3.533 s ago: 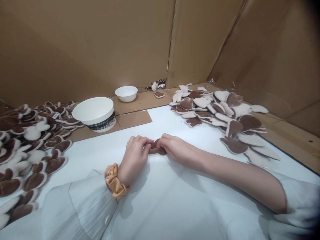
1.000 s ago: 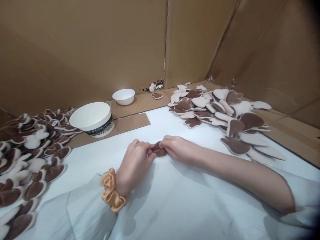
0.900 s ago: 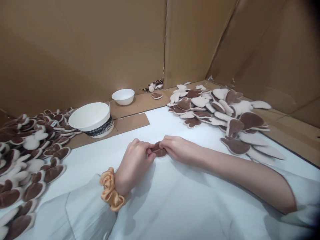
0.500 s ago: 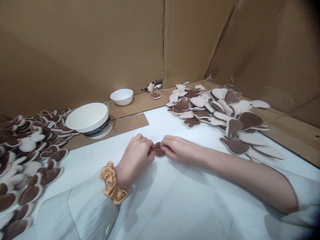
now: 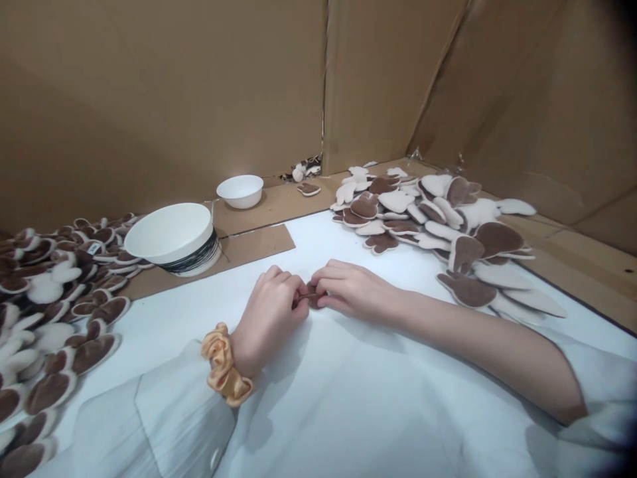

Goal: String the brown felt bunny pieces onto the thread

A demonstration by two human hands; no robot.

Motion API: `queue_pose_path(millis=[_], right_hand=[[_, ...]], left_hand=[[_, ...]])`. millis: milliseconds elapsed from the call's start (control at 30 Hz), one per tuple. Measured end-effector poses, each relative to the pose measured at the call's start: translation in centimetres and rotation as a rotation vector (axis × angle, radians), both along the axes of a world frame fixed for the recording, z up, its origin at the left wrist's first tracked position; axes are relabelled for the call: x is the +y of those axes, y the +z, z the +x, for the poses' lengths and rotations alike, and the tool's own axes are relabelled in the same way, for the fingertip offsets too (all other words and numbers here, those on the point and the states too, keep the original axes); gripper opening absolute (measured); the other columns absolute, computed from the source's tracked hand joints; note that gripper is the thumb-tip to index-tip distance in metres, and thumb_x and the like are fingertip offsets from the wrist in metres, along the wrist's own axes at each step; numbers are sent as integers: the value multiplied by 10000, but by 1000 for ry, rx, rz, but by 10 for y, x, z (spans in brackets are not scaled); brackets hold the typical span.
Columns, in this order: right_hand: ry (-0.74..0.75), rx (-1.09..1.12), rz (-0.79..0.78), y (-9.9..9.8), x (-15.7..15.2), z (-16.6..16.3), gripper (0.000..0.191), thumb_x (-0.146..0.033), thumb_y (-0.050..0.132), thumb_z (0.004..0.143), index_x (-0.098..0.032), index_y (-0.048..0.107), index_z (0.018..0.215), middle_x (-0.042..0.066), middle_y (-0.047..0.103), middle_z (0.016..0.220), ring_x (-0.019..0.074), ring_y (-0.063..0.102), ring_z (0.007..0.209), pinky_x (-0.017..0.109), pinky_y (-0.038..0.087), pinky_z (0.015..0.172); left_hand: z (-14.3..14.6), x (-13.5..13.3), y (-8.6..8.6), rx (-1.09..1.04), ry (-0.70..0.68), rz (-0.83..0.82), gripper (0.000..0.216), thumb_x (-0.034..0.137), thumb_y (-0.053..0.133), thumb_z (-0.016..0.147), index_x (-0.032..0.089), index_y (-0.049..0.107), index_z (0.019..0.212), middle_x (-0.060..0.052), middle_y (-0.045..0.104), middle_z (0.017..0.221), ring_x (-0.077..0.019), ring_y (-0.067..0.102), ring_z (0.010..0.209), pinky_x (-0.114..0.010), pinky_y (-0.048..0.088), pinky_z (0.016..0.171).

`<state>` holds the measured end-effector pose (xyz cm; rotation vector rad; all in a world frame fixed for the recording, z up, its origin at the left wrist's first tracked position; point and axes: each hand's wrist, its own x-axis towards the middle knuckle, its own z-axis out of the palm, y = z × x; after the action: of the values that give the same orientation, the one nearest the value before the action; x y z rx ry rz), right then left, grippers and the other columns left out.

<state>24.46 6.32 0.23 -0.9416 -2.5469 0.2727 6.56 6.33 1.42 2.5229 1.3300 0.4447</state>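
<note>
A small brown plush piece point(image 5: 312, 295) sits pinched between both hands at the middle of the white table point(image 5: 348, 411). My left hand point(image 5: 271, 312), with an orange scrunchie point(image 5: 223, 365) on the wrist, has its fingers curled onto the piece's left side. My right hand point(image 5: 351, 290) grips the right side with closed fingers and covers most of it. Both hands rest on the table.
A heap of brown and cream plush pieces point(image 5: 438, 226) lies at the right, another heap point(image 5: 50, 305) at the left. A large white bowl point(image 5: 172, 236) wound with dark thread and a small white bowl point(image 5: 239, 190) stand on cardboard behind. Cardboard walls point(image 5: 199, 93) enclose the table.
My right fingers have closed further over the brown piece, so less of it shows than before. The hands have stayed together at the same place.
</note>
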Motion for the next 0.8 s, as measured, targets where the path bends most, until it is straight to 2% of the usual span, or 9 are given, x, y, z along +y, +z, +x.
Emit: queue_pose_path(millis=[133,367,433,533,700,800], right_hand=[[-13,19,0,0,1,0,113,-216,507,824,-162,598,784,43,620,789,164,490,787,268,422,689],[-99,44,-89,3,-1,-3,82,-158,560,778,-154,544,698,37,589,717,158,489,770,247,406,650],[-153,49,-125,4,-1,-5,48,-147,574,762,-149,528,745,38,575,735,154,497,758,247,410,644],[-206,58,-166,4,-1,-8,130,-115,575,749,-137,515,861,54,577,815,157,512,795,260,425,679],[-165,-1,-123,-1,3,-12,90,-120,539,786,-123,549,875,84,600,877,192,502,878,310,430,757],[-157,-16,-112,-3,5,-12,97,-138,522,804,-119,570,886,87,606,874,198,503,874,319,433,761]], left_hand=[[-1,-1,0,-21,57,-28,88,180,477,726,194,552,682,-5,563,652,-193,455,747,-326,361,696],[-2,-1,2,-32,105,-62,95,215,490,728,205,583,739,3,579,661,-192,472,727,-336,351,700],[-2,-1,2,-27,97,-57,95,217,488,730,206,581,741,5,578,658,-191,473,728,-330,348,692],[-2,-2,2,-14,96,-39,85,217,485,734,208,570,725,8,574,654,-190,468,729,-321,344,679],[-2,-3,1,-10,83,-1,129,205,479,745,231,560,842,14,565,662,-193,458,730,-309,335,655],[-3,-3,2,-17,82,-14,131,228,486,753,232,576,848,11,570,671,-196,463,746,-315,340,674]])
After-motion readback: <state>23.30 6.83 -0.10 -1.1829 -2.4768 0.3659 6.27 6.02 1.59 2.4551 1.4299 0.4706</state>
